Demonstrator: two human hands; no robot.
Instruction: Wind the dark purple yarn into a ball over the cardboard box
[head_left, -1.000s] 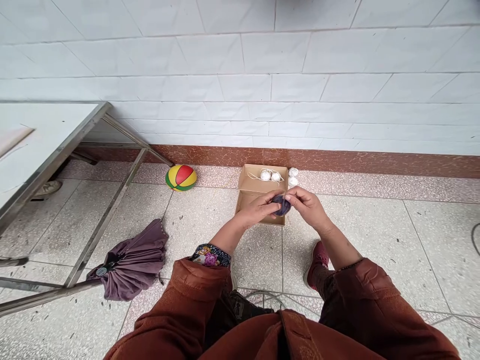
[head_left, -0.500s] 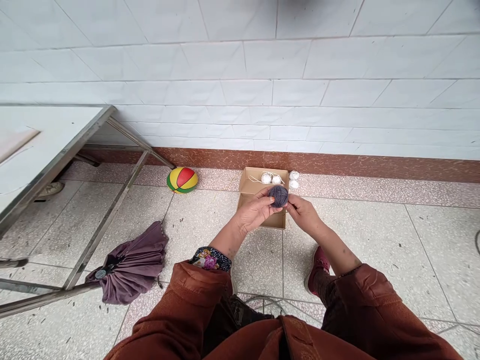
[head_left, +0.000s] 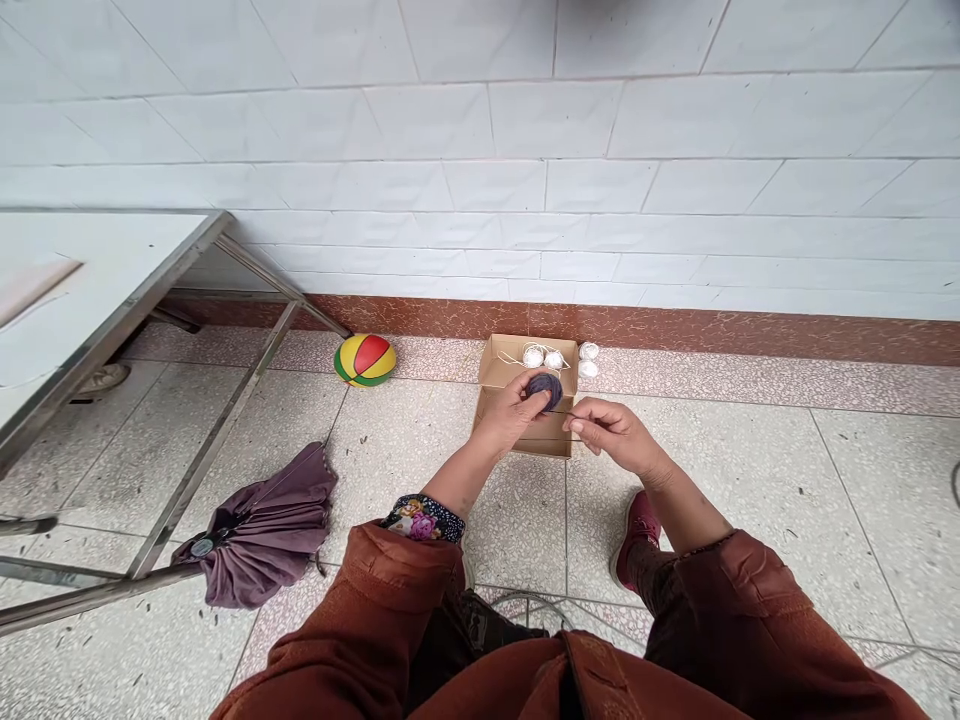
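Note:
A dark grey-purple ball of yarn (head_left: 545, 390) is gripped in my left hand (head_left: 511, 412), thumb across its front. From the ball a short strand of yarn (head_left: 561, 412) runs to my right hand (head_left: 611, 433), whose thumb and fingers pinch it. Both hands are above an open cardboard box (head_left: 487, 362), partly hiding its near half. Two white balls of yarn (head_left: 533, 356) with loose ends lie in the far part of the box. Two more white balls (head_left: 589, 368) sit on the floor just right of it.
A red, yellow and green ball (head_left: 365, 360) rests by the wall. On the left stands a metal-framed table (head_left: 161, 270), with a purple folded umbrella (head_left: 274, 530) near its lower bar. The tiled wall (head_left: 517, 190) rises behind the box.
My right hand has moved away from the ball, to the right and down, drawing the strand out. My left hand has turned the ball, its thumb now over the front.

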